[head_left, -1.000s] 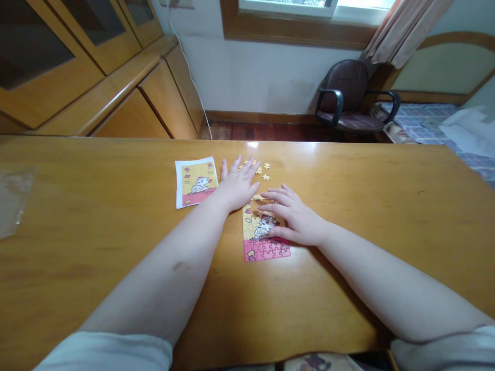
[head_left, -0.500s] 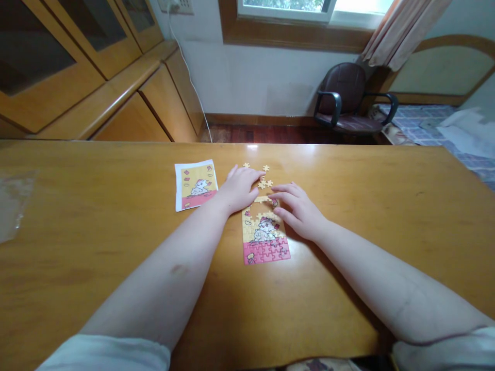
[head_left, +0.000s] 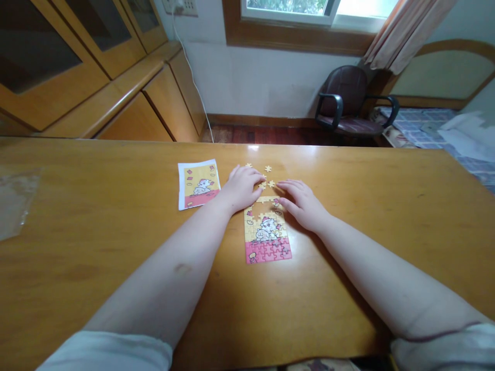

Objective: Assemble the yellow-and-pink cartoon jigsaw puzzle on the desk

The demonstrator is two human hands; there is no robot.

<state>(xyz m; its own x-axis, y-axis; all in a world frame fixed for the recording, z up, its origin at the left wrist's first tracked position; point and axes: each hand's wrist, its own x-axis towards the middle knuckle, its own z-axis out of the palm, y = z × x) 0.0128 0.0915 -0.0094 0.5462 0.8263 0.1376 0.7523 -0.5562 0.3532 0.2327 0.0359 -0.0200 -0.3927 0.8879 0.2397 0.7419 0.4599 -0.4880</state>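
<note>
A small jigsaw puzzle (head_left: pixel 266 234), yellow above and pink below with a white cartoon animal, lies on the wooden table (head_left: pixel 348 216). My left hand (head_left: pixel 242 188) rests at its top left corner, fingers curled down onto a loose yellow piece (head_left: pixel 263 185). My right hand (head_left: pixel 303 201) lies flat at the top right corner, fingers stretched toward the top edge. A few more loose pieces (head_left: pixel 268 169) sit just beyond my fingertips. The reference picture card (head_left: pixel 198 184) lies left of my left hand.
A clear plastic bag (head_left: pixel 15 201) lies at the table's left edge. Wooden cabinets (head_left: pixel 96 62) stand at the left. A dark office chair (head_left: pixel 350 100) stands beyond the table under the window, and a bed (head_left: pixel 456 134) is at the right.
My right hand slid off the puzzle's middle up to its top right corner. My left hand drew back from the loose pieces, its spread fingers curling at the puzzle's top edge.
</note>
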